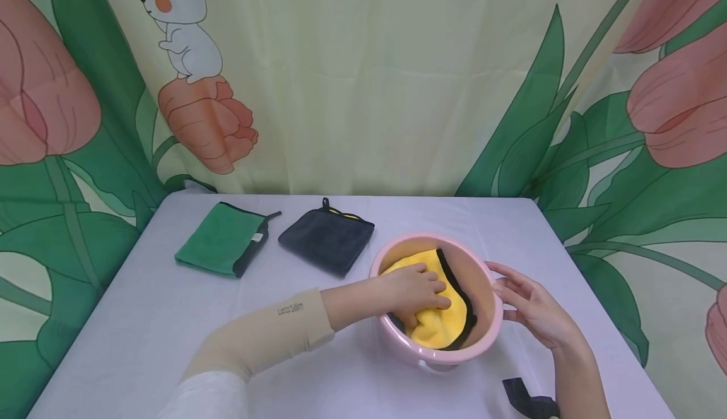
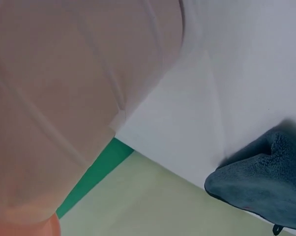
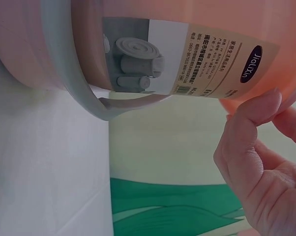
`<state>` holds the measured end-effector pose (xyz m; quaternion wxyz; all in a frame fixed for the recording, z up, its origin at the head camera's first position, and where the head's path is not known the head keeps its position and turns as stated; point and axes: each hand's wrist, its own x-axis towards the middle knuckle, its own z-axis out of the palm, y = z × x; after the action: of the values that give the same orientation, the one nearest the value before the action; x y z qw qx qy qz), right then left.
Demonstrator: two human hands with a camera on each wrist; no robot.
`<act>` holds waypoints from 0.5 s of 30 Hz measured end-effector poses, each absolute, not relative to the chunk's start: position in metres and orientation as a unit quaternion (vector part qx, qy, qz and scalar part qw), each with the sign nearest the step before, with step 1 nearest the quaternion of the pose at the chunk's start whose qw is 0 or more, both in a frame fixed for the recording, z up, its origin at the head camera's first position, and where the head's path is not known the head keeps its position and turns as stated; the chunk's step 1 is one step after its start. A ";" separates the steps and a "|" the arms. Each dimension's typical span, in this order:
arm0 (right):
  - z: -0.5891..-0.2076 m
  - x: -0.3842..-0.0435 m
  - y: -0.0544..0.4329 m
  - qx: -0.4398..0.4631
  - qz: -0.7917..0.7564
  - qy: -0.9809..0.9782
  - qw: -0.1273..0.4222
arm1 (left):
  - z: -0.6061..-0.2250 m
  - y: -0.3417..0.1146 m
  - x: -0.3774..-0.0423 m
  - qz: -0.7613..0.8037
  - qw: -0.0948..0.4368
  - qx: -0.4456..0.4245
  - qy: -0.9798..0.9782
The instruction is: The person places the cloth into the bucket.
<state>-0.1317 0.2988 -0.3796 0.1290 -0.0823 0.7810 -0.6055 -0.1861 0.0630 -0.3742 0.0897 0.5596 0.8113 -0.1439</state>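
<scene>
A pink bucket point(image 1: 490, 343) stands on the table, with a folded yellow cloth point(image 1: 440, 327) edged in black inside it. My left hand point(image 1: 417, 289) reaches over the rim and rests on the yellow cloth, fingers spread and slightly bent. At the bucket's right side, my right hand point(image 1: 531, 302) pinches the rim between thumb and fingers. The right wrist view gives the bucket's outer wall with a printed label point(image 3: 187, 59) and a pale handle point(image 3: 79, 93). A beige sleeve point(image 2: 79, 98) fills much of the left wrist view; the left fingers are out of sight there.
Behind and left of the bucket lie a dark grey folded cloth point(image 1: 326, 239) and a green folded cloth point(image 1: 218, 239) with a dark edge. A black strap point(image 1: 528, 400) is beside my right forearm. A printed curtain point(image 1: 363, 91) hangs behind the white table point(image 1: 142, 330).
</scene>
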 end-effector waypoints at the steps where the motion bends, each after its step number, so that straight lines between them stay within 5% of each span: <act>1: -0.380 -0.132 0.299 -0.085 -0.607 0.780 0.129 | -0.373 0.062 -0.187 -0.135 0.091 0.561 0.812; 6: -0.379 -0.131 0.299 -0.089 -0.610 0.777 0.128 | -0.367 0.056 -0.189 -0.088 0.065 0.573 0.812; 15: -0.381 -0.132 0.299 -0.089 -0.608 0.779 0.123 | -0.348 0.024 -0.207 -0.011 -0.059 0.539 0.840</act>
<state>-0.1320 0.2989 -0.3813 0.1229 -0.0891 0.7795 -0.6078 -0.2065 0.0237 -0.3480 -0.0589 0.5394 0.8399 -0.0114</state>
